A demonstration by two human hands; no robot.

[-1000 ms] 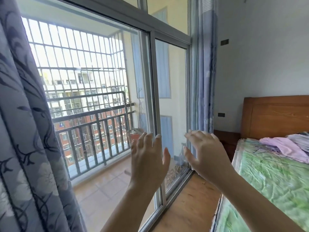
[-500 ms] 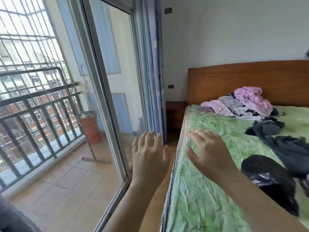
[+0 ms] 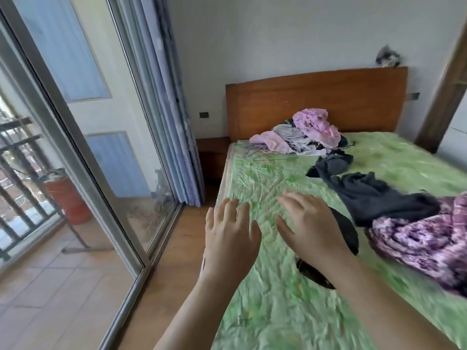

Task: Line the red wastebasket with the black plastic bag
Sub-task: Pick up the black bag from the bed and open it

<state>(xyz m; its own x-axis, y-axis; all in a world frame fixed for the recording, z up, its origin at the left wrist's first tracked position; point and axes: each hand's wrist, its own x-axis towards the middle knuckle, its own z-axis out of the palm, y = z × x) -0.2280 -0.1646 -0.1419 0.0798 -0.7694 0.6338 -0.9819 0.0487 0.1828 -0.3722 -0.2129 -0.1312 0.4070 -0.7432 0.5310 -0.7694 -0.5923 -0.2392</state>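
A black plastic bag point(image 3: 350, 232) lies on the green bed cover point(image 3: 265, 286), mostly hidden behind my right hand and forearm. My right hand point(image 3: 307, 223) hovers above it, fingers spread, holding nothing. My left hand point(image 3: 228, 236) is raised over the bed's left edge, also spread and holding nothing. A red container point(image 3: 67, 199) stands outside on the balcony behind the glass; whether it is the wastebasket I cannot tell.
Clothes lie on the bed: a pink and grey pile point(image 3: 303, 133) by the wooden headboard point(image 3: 316, 102), dark garments point(image 3: 374, 195) and a purple patterned cloth point(image 3: 427, 241) at right. A glass sliding door point(image 3: 83, 137) and blue curtain point(image 3: 174, 122) are at left, with a narrow wooden floor strip point(image 3: 161, 261) between.
My view has swung right from the balcony window to the bed. Both hands stay raised and spread in front of me; the black bag now sits under my right hand.
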